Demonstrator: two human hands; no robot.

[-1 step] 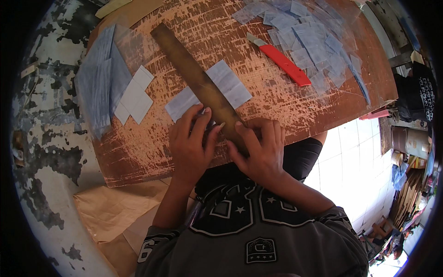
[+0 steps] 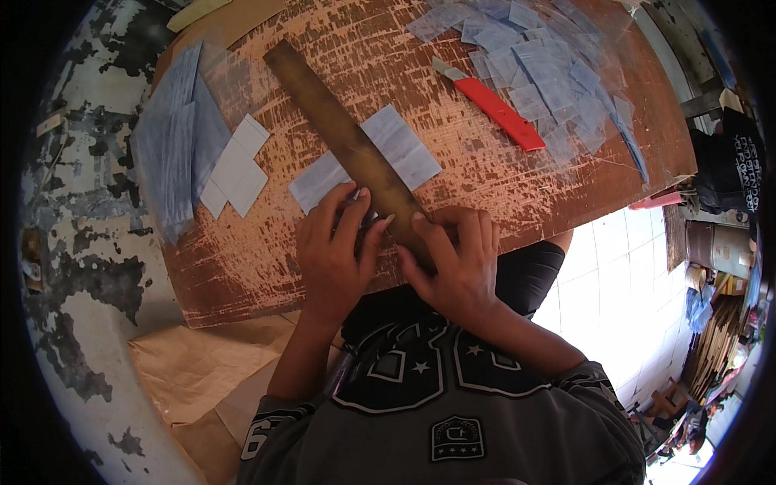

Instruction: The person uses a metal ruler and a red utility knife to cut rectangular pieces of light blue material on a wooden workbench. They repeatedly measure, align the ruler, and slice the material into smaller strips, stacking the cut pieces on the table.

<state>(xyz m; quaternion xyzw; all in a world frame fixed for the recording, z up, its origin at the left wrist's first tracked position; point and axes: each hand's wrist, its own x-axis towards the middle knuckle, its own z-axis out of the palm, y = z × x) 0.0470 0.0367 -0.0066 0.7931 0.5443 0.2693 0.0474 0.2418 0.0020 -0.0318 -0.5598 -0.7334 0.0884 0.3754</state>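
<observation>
The near end of the long brown ruler (image 2: 347, 145) lay hidden under the left hand (image 2: 335, 255) and right hand (image 2: 457, 259) at the board's (image 2: 242, 267) near edge; whatever the fingers pinched was too covered to tell.

A worn brown wooden board (image 2: 501, 194), its top scratched and scored pale all over, carries everything. A long dark straightedge (image 2: 347, 149) lies slantwise across its middle, on top of a pale bluish rectangular sheet (image 2: 368, 166) that shows on both sides of it. Near the board's left edge rests a stack of long blue-grey plastic strips (image 2: 174, 141), and just beside that lie a few overlapping white rectangular pieces (image 2: 236, 166). Toward the far right a loose heap of small clear bluish cut pieces (image 2: 541, 69) spreads out, with a red utility knife (image 2: 493, 107) lying at its near edge.
</observation>
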